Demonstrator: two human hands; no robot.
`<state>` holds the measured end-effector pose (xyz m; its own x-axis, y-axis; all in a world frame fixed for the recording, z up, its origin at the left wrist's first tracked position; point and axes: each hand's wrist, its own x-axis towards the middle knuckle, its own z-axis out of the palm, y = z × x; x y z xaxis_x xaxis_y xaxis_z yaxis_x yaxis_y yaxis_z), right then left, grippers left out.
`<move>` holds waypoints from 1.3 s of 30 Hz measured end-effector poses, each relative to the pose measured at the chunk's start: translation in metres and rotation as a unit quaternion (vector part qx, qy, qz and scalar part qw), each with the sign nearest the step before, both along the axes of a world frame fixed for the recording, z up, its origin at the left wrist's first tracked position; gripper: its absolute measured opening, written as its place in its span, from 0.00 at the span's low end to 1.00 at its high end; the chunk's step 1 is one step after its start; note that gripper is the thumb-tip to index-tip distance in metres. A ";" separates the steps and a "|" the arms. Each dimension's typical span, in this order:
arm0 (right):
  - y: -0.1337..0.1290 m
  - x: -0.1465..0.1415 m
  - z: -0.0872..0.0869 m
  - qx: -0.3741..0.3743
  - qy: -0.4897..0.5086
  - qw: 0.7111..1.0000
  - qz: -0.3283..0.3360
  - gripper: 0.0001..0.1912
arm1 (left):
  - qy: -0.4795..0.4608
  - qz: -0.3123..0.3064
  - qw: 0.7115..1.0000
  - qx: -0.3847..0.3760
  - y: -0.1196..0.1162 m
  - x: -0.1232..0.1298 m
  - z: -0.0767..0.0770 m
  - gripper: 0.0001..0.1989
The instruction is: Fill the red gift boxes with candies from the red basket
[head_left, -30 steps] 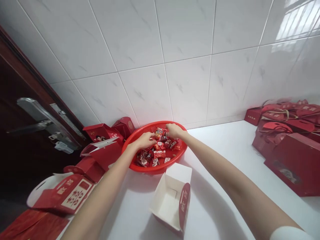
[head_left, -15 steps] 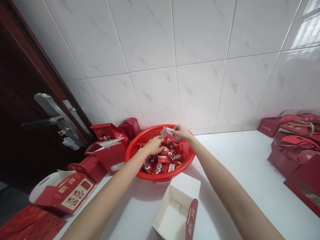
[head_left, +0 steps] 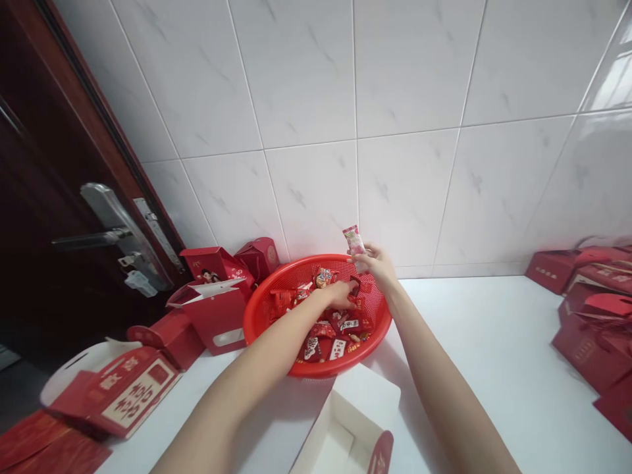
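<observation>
My right hand (head_left: 376, 264) is closed on a pink-and-white wrapped candy bar (head_left: 353, 238), held upright above the back right rim of a red plastic basket (head_left: 257, 329). Inside the basket, my left hand (head_left: 340, 295) reaches among the wrapped candies (head_left: 320, 329), its fingers apart and touching wrappers on the right side. Its fingertips are partly hidden by the packets. Mostly red, the candies carry white and dark lettering. Just in front of the basket stands an open box (head_left: 340, 434) with a white inside and a red handle flap, cut off by the lower edge.
Red gift boxes (head_left: 212, 316) line the left side, with a lettered box (head_left: 113, 388) nearer me. More red boxes (head_left: 597, 329) are stacked on the right of the white table (head_left: 459, 316). A tiled wall (head_left: 405, 191) rises behind, and a dark door (head_left: 44, 164) stands at left.
My right hand has lifted the candy bar and turned it upright. My left hand has moved rightward and deeper among the candies. The camera view has shifted slightly.
</observation>
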<state>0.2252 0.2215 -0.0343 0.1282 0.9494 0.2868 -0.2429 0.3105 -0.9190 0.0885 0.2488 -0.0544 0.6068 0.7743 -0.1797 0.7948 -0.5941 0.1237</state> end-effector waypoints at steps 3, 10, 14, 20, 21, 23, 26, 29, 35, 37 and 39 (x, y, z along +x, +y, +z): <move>-0.001 0.001 -0.002 -0.006 0.019 1.000 0.004 0.15 | -0.011 0.005 1.000 -0.016 0.002 0.001 -0.010 0.34; 0.004 0.004 -0.003 -0.027 0.057 0.998 -0.020 0.11 | -0.058 0.021 0.998 -0.015 0.002 0.003 -0.018 0.26; 0.003 0.003 -0.001 -0.043 0.064 0.997 -0.017 0.09 | -0.074 0.012 0.997 -0.016 0.002 0.004 -0.013 0.14; 0.002 0.002 -0.001 -0.068 0.063 0.996 -0.012 0.10 | -0.084 0.058 0.995 -0.002 0.009 0.000 0.010 0.18; 0.002 0.002 -0.001 -0.073 0.061 0.995 -0.013 0.10 | -0.086 0.069 0.994 0.007 0.010 -0.001 0.012 0.19; 0.002 0.002 0.000 -0.081 0.057 0.995 -0.015 0.09 | -0.085 0.082 0.993 0.021 0.012 -0.003 0.011 0.18; 0.001 0.002 0.001 -0.087 0.050 0.995 -0.014 0.08 | -0.075 0.084 0.993 0.021 0.012 -0.004 0.002 0.16; 0.000 0.002 0.001 -0.091 0.044 0.995 -0.009 0.08 | -0.072 0.077 0.994 0.015 0.010 -0.002 -0.008 0.22; 0.000 0.002 0.000 -0.089 0.033 0.995 -0.003 0.09 | -0.072 0.057 0.996 -0.016 0.007 -0.002 -0.009 0.33; 0.000 0.002 -0.001 -0.088 0.028 0.996 -0.002 0.10 | -0.063 0.053 0.996 -0.024 0.004 -0.001 -0.007 0.32; 0.000 0.002 0.000 -0.088 0.024 0.996 -0.002 0.10 | -0.048 0.059 0.997 -0.019 -0.001 0.002 -0.007 0.26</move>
<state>0.2271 0.2217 -0.0347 0.1418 0.9838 0.1100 -0.2874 0.1472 -0.9464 0.0909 0.2482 -0.0615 0.5271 0.8354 -0.1560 0.8427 -0.4901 0.2226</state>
